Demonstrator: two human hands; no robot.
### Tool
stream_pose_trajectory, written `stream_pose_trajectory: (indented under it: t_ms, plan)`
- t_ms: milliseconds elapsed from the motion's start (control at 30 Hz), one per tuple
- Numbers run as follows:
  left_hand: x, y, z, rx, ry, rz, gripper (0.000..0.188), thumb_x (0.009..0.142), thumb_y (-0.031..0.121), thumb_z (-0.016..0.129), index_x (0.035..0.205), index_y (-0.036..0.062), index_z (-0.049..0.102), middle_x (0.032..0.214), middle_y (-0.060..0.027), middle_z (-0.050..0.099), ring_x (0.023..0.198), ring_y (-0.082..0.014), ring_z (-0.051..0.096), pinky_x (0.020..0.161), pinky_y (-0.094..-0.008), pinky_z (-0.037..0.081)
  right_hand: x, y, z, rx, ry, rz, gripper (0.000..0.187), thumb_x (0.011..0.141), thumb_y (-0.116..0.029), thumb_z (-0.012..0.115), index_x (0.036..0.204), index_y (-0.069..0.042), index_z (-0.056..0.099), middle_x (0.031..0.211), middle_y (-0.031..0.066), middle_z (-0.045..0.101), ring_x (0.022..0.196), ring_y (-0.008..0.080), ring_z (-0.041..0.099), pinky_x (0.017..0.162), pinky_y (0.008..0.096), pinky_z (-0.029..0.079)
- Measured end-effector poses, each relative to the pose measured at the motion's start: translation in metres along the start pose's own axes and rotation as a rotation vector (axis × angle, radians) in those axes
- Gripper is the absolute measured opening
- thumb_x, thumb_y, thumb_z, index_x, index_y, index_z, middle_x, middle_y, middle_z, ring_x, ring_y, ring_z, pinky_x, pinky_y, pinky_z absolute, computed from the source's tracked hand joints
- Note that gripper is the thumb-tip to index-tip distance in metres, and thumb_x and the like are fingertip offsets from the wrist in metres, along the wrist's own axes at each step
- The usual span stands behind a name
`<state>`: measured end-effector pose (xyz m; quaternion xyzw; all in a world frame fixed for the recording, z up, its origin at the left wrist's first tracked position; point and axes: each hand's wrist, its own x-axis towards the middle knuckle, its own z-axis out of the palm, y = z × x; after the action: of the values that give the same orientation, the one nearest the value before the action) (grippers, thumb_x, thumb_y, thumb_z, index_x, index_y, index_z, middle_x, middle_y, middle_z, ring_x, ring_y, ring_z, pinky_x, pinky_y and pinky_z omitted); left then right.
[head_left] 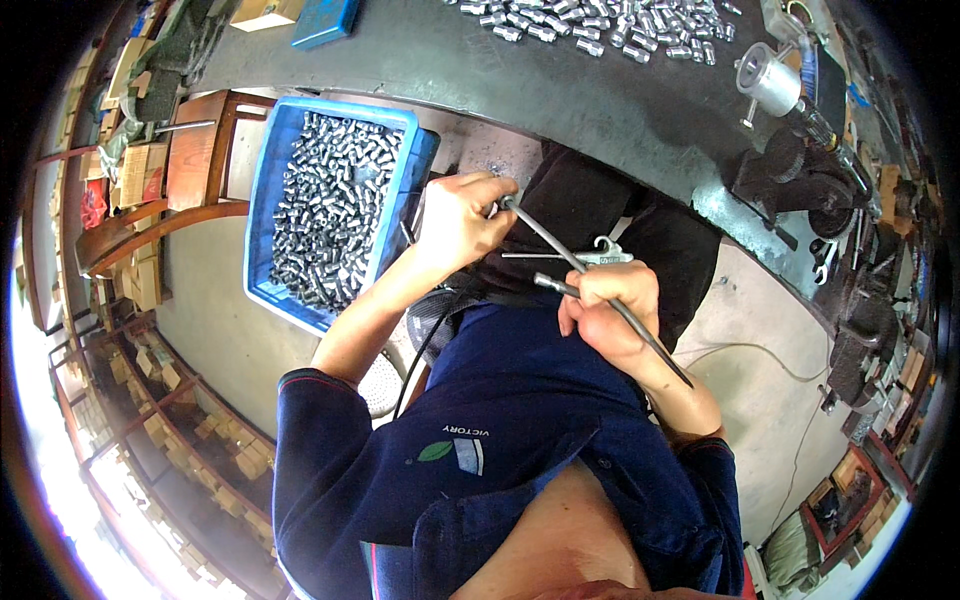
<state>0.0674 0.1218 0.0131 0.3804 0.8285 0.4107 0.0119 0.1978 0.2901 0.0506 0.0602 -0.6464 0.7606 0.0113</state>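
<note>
Between my hands a long dark metal rod (546, 236) slants down to the right, past my right wrist. My right hand (618, 305) is closed round it. Out of the same fist, toward the left, pokes a short rod-like piece with a shiny metal end (547, 282). My left hand (462, 222) pinches at the rod's upper end, where a small metal fitting (506, 203) shows partly behind the fingers. Just beyond my right hand, over my lap, lies a grey metal tool (605, 252) with a hooked end and a thin straight stem.
A blue crate (258, 200) full of small metal fittings stands left of my left arm. Across the front runs a dark workbench (400, 70) with heaped fittings (610, 25) and a blue box (325, 22). At right are a vise (800, 180) and a round-headed metal device (770, 80).
</note>
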Motion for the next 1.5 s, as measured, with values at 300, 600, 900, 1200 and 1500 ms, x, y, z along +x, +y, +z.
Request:
stream_pose_trajectory:
  t_ms: [300,600,900,1200,1500]
  plan:
    - [0.016,0.001,0.012,0.051,-0.089,0.052,0.024,0.059,0.009,0.069,0.083,0.0065,0.065,0.065,-0.0098,0.061,0.058,-0.0267,0.062,0.052,-0.035,0.048,0.016,0.032,-0.014,-0.291,0.048,-0.091,0.029,0.067,-0.014,0.057,0.054,-0.003,0.033,0.049,0.0073,0.033,0.041,0.0163,0.036,0.041,0.0301,0.028]
    - [0.169,-0.028,0.013,0.325,0.177,0.154,0.019,0.069,0.023,0.061,0.08,0.0094,0.068,0.066,-0.0164,0.062,0.062,-0.0315,0.063,0.059,-0.0404,0.051,-0.016,-0.014,-0.018,-0.148,0.298,-0.071,0.034,0.069,0.013,0.047,0.049,-0.005,0.026,0.047,0.0067,0.045,0.044,0.0174,0.055,0.038,0.0252,0.034]
    - [0.205,-0.02,-0.059,-0.43,0.293,0.066,0.042,0.079,0.01,0.062,0.118,-0.0032,0.053,0.082,-0.0096,0.067,0.063,-0.0123,0.063,0.06,-0.0254,0.049,-0.021,-0.002,-0.012,0.05,0.277,0.026,0.035,0.073,0.001,0.057,0.049,-0.005,0.032,0.05,0.0064,0.047,0.047,0.0175,0.055,0.042,0.0263,0.038]
    - [-0.034,-0.118,-0.15,0.195,0.26,-0.544,0.031,0.077,0.015,0.063,0.105,0.0017,0.064,0.069,-0.0062,0.063,0.061,-0.01,0.057,0.059,-0.0265,0.046,-0.026,0.008,-0.002,0.092,0.253,0.024,0.034,0.071,0.005,0.055,0.051,-0.004,0.029,0.05,0.0057,0.044,0.042,0.0136,0.044,0.04,0.029,0.043]
    - [-0.175,-0.195,-0.119,0.383,-0.114,-0.751,0.032,0.068,0.016,0.057,0.097,0.0107,0.068,0.076,-0.0134,0.066,0.072,-0.0275,0.065,0.068,-0.0367,0.052,-0.016,0.01,0.005,0.131,0.123,0.058,0.06,0.075,-0.045,0.071,0.052,-0.006,0.033,0.051,0.0059,0.043,0.044,0.0147,0.044,0.042,0.0288,0.043]
